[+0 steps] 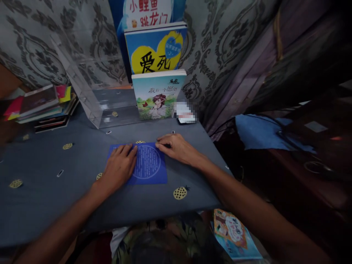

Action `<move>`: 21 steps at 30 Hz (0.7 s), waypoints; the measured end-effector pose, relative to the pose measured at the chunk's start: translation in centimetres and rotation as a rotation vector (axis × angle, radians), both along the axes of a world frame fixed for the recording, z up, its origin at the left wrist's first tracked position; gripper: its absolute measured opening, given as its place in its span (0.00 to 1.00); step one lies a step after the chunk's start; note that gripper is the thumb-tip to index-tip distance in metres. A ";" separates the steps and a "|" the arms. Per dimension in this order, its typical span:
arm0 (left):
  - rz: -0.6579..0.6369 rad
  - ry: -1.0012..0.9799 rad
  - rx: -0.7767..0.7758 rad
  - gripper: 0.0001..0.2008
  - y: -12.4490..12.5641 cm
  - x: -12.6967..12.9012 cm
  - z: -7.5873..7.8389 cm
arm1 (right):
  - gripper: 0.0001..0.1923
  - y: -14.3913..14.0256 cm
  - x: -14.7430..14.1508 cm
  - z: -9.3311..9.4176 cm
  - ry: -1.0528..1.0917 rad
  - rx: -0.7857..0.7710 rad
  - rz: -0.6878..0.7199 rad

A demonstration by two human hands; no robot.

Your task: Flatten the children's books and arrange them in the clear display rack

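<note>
A square blue sheet of paper (150,165) with a white circular print lies flat on the grey cloth-covered table (55,198). My left hand (119,167) rests palm down on the sheet's left part, fingers spread toward its top edge. My right hand (176,146) lies flat at the sheet's top right corner, fingertips touching that edge. Neither hand holds anything.
Three books stand stepped at the back, the nearest one (158,95) showing a girl on its cover. A clear acrylic stand (90,91) is left of them, a stack of books (44,106) at far left. Another book (233,234) lies below the table's right edge.
</note>
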State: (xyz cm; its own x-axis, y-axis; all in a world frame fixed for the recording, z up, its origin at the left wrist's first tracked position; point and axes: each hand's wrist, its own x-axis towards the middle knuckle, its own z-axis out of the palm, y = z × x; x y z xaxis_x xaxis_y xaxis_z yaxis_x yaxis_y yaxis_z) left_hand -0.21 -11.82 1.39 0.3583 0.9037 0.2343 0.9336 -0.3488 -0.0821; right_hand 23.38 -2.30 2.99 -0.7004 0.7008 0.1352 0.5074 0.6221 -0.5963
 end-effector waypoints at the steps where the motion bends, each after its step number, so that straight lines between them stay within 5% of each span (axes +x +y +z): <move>1: -0.034 -0.011 -0.021 0.18 0.3 0.3 0.1 | 0.21 0.2 0.1 -0.1 0.012 -0.004 0.005; 10: -0.218 -0.068 -0.150 0.20 2.6 2.9 0.7 | 0.22 1.2 0.5 -0.8 0.103 -0.051 -0.019; 21: -0.306 -0.120 -0.177 0.26 2.1 4.1 0.2 | 0.21 1.1 0.4 -1.0 0.124 -0.033 -0.006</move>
